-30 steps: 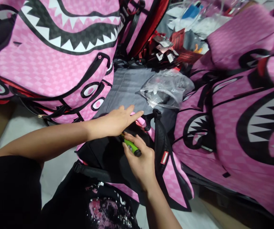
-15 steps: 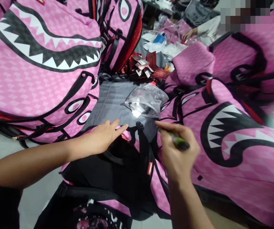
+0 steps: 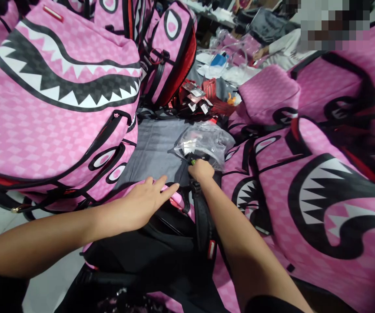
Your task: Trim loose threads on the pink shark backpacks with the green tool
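Observation:
In front of me lies a pink-and-black backpack (image 3: pixel 170 256), its black back panel and strap facing up. My left hand (image 3: pixel 141 202) rests on its top edge with the fingers spread, holding nothing. My right hand (image 3: pixel 202 170) is closed around a small green-and-black tool (image 3: pixel 193 162), mostly hidden in the fist, so its exact kind does not show. That hand is just above the black shoulder strap (image 3: pixel 202 213), close to a clear plastic bag (image 3: pixel 210 137) with white tags in it.
A large pink shark-mouth backpack (image 3: pixel 60 108) stands at the left. More pink backpacks (image 3: pixel 337 208) fill the right side. Red tagged pieces (image 3: pixel 200 98) lie behind the grey table surface (image 3: pixel 157 148). A co-worker's sleeve (image 3: pixel 281 48) shows at the back right.
My right hand has moved forward and left, from beside the strap to the edge of the plastic bag, still gripping the green-and-black tool. My left hand stays on the backpack. The view has shifted slightly.

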A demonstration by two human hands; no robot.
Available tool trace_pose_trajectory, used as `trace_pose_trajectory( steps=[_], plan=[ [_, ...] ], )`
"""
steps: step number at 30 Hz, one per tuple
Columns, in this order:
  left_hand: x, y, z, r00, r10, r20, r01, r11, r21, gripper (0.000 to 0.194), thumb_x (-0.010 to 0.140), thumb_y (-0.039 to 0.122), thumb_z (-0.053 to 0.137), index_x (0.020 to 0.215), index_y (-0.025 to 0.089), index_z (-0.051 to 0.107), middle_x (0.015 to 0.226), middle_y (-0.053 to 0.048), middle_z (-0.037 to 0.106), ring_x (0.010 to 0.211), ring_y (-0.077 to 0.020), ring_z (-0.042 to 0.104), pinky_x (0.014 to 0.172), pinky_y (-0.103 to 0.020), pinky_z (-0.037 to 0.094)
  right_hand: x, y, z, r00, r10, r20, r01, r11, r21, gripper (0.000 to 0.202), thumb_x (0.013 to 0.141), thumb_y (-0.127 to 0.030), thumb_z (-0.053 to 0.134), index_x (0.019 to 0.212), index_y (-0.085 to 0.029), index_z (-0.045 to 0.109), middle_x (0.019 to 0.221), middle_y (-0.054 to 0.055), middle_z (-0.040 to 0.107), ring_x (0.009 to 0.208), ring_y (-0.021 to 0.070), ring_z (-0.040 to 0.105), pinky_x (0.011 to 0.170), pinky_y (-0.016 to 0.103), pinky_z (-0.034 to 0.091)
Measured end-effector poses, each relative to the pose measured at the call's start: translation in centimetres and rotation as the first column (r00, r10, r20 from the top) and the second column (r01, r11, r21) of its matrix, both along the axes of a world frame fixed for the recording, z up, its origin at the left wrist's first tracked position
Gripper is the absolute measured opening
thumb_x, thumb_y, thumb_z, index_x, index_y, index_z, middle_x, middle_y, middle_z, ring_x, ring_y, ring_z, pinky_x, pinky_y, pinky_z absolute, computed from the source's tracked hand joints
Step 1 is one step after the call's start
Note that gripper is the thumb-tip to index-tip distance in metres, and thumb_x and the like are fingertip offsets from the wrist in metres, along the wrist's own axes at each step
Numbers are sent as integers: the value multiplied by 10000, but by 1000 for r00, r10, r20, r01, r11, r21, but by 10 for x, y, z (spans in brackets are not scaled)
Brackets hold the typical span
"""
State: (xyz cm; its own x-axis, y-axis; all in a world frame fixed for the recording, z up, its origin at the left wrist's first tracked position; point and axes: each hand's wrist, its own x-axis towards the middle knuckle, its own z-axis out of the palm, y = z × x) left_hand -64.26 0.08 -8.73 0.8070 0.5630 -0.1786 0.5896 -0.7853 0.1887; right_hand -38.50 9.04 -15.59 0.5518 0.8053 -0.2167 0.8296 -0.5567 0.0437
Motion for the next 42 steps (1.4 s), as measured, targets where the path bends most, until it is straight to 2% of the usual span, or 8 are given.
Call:
trace_pose_trajectory(
  steps=[11, 16, 19, 21, 27, 32, 37, 42],
  plan=[
    [-2, -1, 10, 1000, 20, 0, -20, 1000, -14, 970, 710, -59, 480, 1569, 245, 147, 1591, -151, 297, 1159, -289, 556, 818, -355, 549, 14, -43, 48, 1000, 8, 2, -9, 971, 237, 279, 911, -187, 514, 1064, -60, 710, 1034, 263, 714, 1045, 321, 689, 847, 365, 507],
    [-5, -3, 11, 998, 67, 10, -67, 997, -38, 989, 724, -48, 497, 1582, 231, 92, 1638, -170, 199, 1239, -336, 551, 868, -388, 548, -9, -105, 99, 979, 112, -170, -31, 907, 420, 342, 891, -367, 575, 1070, -103, 697, 825, 114, 738, 768, 237, 720, 684, 299, 534],
    [-10, -7, 8, 987, 151, 59, -145, 984, -104, 996, 747, -19, 540, 1584, 215, 54, 1657, -202, 97, 1328, -356, 517, 978, -417, 510, -36, -151, 110, 845, 315, -432, -29, 834, 552, 392, 852, -439, 611, 1104, -144, 673, 662, 15, 692, 571, 182, 673, 572, 267, 515],
    [-13, -10, 8, 972, 218, 85, -201, 964, -176, 982, 759, -1, 567, 1583, 199, 72, 1654, -221, 85, 1355, -358, 501, 1030, -423, 482, -57, -174, 105, 742, 435, -511, -142, 846, 513, 325, 842, -401, 615, 1047, -161, 694, 591, -5, 663, 531, 180, 656, 548, 263, 494],
    [-30, -18, 2, 888, 350, 298, -227, 898, -377, 783, 886, 185, 571, 1568, 200, 188, 1631, -143, 259, 1460, -273, 377, 1163, -418, 388, -100, -189, 94, 764, 607, -217, -616, 787, 34, 308, 833, -111, 515, 1026, -248, 713, 927, 45, 768, 883, 224, 724, 719, 273, 466],
    [-61, -50, -27, 771, 514, 377, -307, 818, -486, 910, 857, 435, 650, 1573, 169, 156, 1637, -146, 246, 1507, -253, 281, 1227, -448, 301, -111, -184, 100, 726, 669, -156, -685, 722, -94, 297, 831, -75, 483, 976, -209, 704, 1009, 73, 751, 930, 217, 709, 704, 256, 444],
    [-69, -69, -56, 654, 604, 454, -429, 792, -435, 820, 815, 325, 724, 1512, 204, 307, 1521, -131, 470, 1413, -256, 450, 1162, -462, 401, -122, -171, 87, 683, 706, -187, -730, 668, -146, 295, 839, -72, 496, 963, -210, 725, 914, 87, 763, 899, 234, 718, 708, 269, 452],
    [-68, -66, -65, 661, 566, 492, -415, 823, -388, 811, 810, 339, 740, 1495, 220, 322, 1484, -129, 515, 1392, -261, 481, 1140, -460, 433, -127, -171, 90, 625, 758, -190, -780, 593, -199, 301, 843, -55, 489, 985, -186, 720, 937, 109, 748, 873, 243, 718, 703, 281, 466]
  ],
)
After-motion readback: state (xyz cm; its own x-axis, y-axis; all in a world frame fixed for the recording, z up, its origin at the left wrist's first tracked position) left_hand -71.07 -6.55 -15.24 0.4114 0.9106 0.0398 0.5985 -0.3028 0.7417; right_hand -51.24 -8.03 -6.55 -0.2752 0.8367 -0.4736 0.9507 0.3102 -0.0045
